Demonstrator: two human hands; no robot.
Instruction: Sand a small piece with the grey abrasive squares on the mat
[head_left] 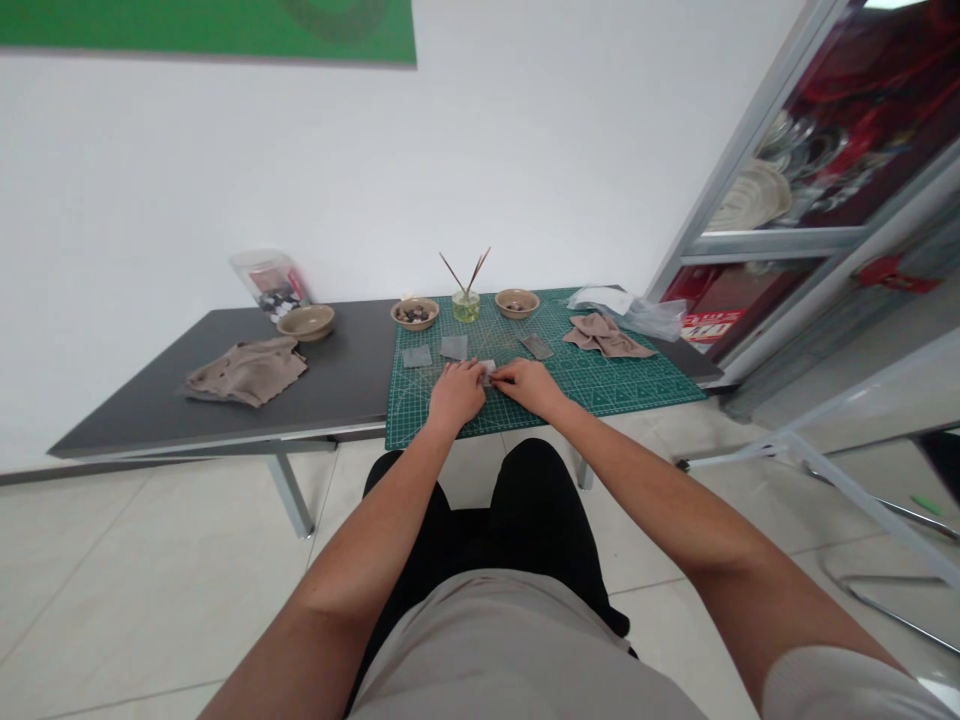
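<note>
Over the front of the green cutting mat [615, 385], my hands work close together. A small light-grey sheet [488, 368] lies between them. The closed fingers of my left hand [457, 392] hold its left edge. My right hand [531, 388] is pinched at the sheet's right side; anything small between those fingertips is too tiny to make out. Just beyond are two pale grey square pieces [454, 347] and a darker grey square [537, 347], all flat on the mat.
Along the back stand a bowl of dark small pieces [415, 315], a glass jar with thin sticks [466, 306] and another bowl [517, 304]. A brown cloth [606, 336] and plastic bag [645, 315] lie right. Leftward are a second cloth [247, 372], bowl [306, 322] and clear tub [270, 283].
</note>
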